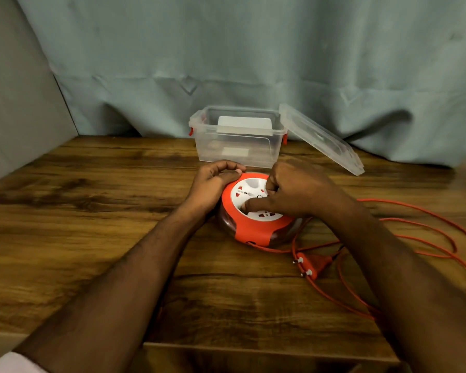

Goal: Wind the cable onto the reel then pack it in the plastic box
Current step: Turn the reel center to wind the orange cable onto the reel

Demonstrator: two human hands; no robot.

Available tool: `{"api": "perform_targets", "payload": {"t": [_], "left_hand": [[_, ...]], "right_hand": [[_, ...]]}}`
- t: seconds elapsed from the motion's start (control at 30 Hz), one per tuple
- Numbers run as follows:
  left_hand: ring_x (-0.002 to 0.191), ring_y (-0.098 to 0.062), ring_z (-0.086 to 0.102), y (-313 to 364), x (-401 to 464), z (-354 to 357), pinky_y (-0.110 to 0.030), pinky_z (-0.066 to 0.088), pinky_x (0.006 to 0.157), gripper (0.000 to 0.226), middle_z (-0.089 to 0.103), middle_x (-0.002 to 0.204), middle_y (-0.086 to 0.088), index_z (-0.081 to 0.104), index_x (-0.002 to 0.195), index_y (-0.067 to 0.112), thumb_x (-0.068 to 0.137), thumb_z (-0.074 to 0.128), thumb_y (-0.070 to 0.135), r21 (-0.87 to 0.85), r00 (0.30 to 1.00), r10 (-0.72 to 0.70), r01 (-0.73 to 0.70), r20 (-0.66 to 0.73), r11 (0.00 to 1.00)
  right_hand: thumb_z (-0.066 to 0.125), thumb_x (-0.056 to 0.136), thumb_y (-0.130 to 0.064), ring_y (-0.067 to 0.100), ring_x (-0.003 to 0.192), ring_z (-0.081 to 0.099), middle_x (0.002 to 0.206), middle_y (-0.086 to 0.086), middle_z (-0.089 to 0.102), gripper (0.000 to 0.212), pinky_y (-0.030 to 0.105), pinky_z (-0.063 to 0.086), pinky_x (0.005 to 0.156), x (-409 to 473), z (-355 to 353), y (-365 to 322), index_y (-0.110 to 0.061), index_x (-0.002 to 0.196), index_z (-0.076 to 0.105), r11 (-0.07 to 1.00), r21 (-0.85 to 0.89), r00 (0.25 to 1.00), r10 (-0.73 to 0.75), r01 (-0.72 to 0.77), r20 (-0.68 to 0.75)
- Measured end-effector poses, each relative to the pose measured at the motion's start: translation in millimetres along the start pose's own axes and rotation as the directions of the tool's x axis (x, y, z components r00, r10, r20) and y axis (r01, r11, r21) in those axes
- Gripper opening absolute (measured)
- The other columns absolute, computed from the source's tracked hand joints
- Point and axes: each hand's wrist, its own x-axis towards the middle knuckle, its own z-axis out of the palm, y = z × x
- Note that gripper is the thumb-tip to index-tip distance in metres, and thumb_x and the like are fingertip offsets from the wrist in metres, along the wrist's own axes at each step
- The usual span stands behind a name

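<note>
Reel (256, 224): orange with white socket face, flat on wooden counter (92, 211), just in front of plastic box (237, 146).
Left hand (213, 188): curled round reel's left rim, fingers (226, 166) bent over far edge, thumb against rim.
Right hand (293, 191): on white face, fingers curled into centre, thumb pressed into recess at near side.
Cable (414, 238): orange, mostly unwound, in loose loops on counter right of reel.
Plug (314, 265): orange, two-pin, near reel's front right.
Plastic box: clear, open, red latches.
Lid (323, 138): clear, leaning against box's right side.
Curtain (226, 49): grey-green, behind counter.
</note>
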Motion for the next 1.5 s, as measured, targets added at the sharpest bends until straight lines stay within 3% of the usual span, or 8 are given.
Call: {"api": "perform_targets", "payload": {"t": [0.13,0.23,0.37,0.53,0.63,0.8,1.17,1.5], "left_hand": [[0.081,-0.022,0.071,-0.4,0.1,-0.5,-0.032,0.060,0.070,0.017,0.074,0.095,-0.014,0.071,0.105,-0.001,0.093,0.058,0.002,-0.004,1.000,-0.007,0.007,-0.014,1.000],[0.077,-0.021,0.071,-0.6,0.9,-1.4,-0.031,0.059,0.066,0.016,0.074,0.092,-0.011,0.072,0.103,0.002,0.093,0.059,0.003,-0.005,1.000,-0.013,0.013,-0.009,1.000],[0.073,-0.020,0.072,-0.1,0.2,-0.8,-0.030,0.058,0.063,0.016,0.075,0.089,-0.009,0.073,0.102,0.005,0.093,0.060,0.004,0.006,1.000,-0.022,0.022,0.015,1.000],[0.075,-0.021,0.071,0.4,-0.1,-1.8,-0.029,0.059,0.064,0.017,0.075,0.092,-0.012,0.072,0.103,0.003,0.093,0.059,0.003,0.011,0.999,-0.010,0.010,0.043,1.000],[0.074,-0.021,0.071,0.5,-0.4,-1.4,-0.028,0.058,0.063,0.017,0.075,0.093,-0.014,0.072,0.104,0.001,0.093,0.059,0.003,0.010,0.999,-0.006,0.005,0.044,1.000],[0.075,-0.018,0.072,-1.2,1.7,-1.7,-0.027,0.057,0.063,0.016,0.075,0.091,-0.010,0.072,0.103,0.003,0.093,0.060,0.003,0.006,1.000,-0.006,0.006,0.024,1.000],[0.076,-0.018,0.071,-2.9,2.8,-1.4,-0.027,0.058,0.065,0.016,0.075,0.093,-0.011,0.073,0.103,0.003,0.093,0.060,0.004,0.000,1.000,-0.012,0.012,-0.024,1.000],[0.078,-0.021,0.071,-1.2,1.1,0.1,-0.029,0.059,0.068,0.016,0.074,0.093,-0.013,0.072,0.103,0.001,0.093,0.059,0.003,0.006,1.000,-0.009,0.009,-0.001,1.000]], "right_hand": [[0.069,0.074,-0.076,0.010,0.063,0.058,0.065,-0.008,0.059,0.057,0.028,0.036,0.056,-1.7,-1.6,4.3,-0.023,0.061,0.057,0.998,0.051,0.999,-0.026,0.028,-0.034],[0.079,0.080,-0.042,0.009,0.067,0.059,0.065,-0.012,0.057,0.012,0.027,0.038,0.055,-7.4,-13.0,15.0,-0.035,0.083,0.069,0.988,0.139,0.998,-0.059,0.063,-0.032],[0.080,0.079,-0.020,-0.008,0.055,0.054,0.057,-0.037,0.056,0.049,0.015,0.031,0.048,-8.8,-19.6,23.8,-0.045,0.120,0.068,0.977,0.154,0.983,-0.162,0.148,0.082],[0.079,0.084,-0.019,-0.028,0.057,0.047,0.051,-0.057,0.038,0.057,0.006,0.038,0.052,-9.9,-22.1,26.0,-0.043,0.133,0.063,0.968,0.187,0.970,-0.197,0.169,0.142],[0.082,0.082,-0.022,-0.026,0.057,0.050,0.054,-0.050,0.047,0.054,0.008,0.038,0.049,-8.2,-19.0,29.4,-0.044,0.128,0.065,0.966,0.209,0.973,-0.183,0.152,0.139],[0.090,0.069,-0.043,-0.001,0.082,0.062,0.105,-0.021,0.068,0.055,0.026,0.053,0.069,-4.0,-11.7,31.2,-0.045,0.120,0.070,0.969,0.232,0.990,-0.107,0.082,0.097],[0.080,0.057,-0.076,0.006,0.070,0.055,0.073,-0.013,0.061,0.054,0.029,0.037,0.057,-4.8,-4.5,14.7,-0.027,0.076,0.066,1.000,0.018,1.000,-0.019,0.019,-0.025],[0.061,0.055,-0.092,0.018,0.055,0.058,0.052,0.001,0.060,0.077,0.040,0.045,0.056,-1.8,-0.5,8.3,-0.016,0.049,0.054,0.998,0.019,0.998,-0.054,0.055,-0.044]]}}
